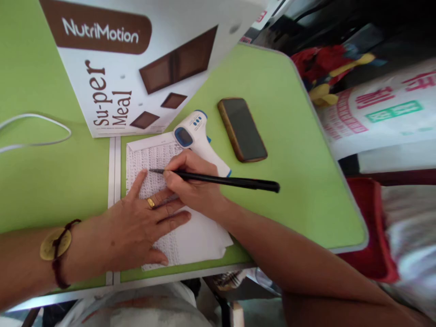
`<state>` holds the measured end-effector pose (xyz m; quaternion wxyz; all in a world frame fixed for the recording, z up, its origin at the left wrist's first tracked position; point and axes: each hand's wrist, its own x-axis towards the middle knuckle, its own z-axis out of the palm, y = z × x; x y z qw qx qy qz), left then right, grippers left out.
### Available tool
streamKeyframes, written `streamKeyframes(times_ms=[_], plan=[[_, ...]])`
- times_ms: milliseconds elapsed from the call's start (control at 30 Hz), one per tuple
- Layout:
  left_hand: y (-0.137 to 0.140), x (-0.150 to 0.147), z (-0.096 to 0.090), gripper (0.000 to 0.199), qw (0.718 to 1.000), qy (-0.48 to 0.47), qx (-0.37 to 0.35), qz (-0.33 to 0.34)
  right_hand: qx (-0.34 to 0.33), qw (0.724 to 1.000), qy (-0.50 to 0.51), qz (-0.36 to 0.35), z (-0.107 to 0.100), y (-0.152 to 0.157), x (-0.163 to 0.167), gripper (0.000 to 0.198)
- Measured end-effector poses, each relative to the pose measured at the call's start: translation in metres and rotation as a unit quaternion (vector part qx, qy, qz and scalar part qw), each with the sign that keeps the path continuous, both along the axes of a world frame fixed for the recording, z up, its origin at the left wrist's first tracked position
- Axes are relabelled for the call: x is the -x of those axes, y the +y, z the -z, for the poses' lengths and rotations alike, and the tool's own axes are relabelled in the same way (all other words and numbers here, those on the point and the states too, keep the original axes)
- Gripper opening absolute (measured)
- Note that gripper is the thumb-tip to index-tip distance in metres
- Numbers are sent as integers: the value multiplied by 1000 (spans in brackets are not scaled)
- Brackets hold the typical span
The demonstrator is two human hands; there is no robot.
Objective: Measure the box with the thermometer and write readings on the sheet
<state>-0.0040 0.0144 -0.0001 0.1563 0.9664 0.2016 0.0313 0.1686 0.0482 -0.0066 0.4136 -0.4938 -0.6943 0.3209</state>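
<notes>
My right hand (194, 181) is closed around a black pen (238, 182), whose tip points left just above or on a sheet of paper (200, 236). Rows of small handwriting fill the sheet's left part, while its right part is blank. Flat on the sheet lies my left hand (139, 227), fingers spread, with a gold ring and a corded bracelet bearing a round disc. Its index fingertip is close to the pen tip. A white and blue infrared thermometer (200, 141) rests across the paper's upper edge, beyond my right hand.
A large white NutriMotion box (116, 81) stands behind the paper. To the right of the thermometer lies a phone (242, 129). A white cable (37, 116) curves over the green table (299, 172) at left. Printed white sacks (384, 109) and a red container (368, 227) are beyond the right edge.
</notes>
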Motion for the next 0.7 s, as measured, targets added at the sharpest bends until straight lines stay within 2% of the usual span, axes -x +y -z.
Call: streamKeyframes(times_ms=[367, 700], plan=[[0, 1, 2, 77, 1000, -3, -16, 2, 8, 1000, 4, 19, -1, 0, 0, 9], [0, 1, 1, 76, 1000, -6, -1, 2, 11, 1000, -2, 11, -1, 1, -1, 9]])
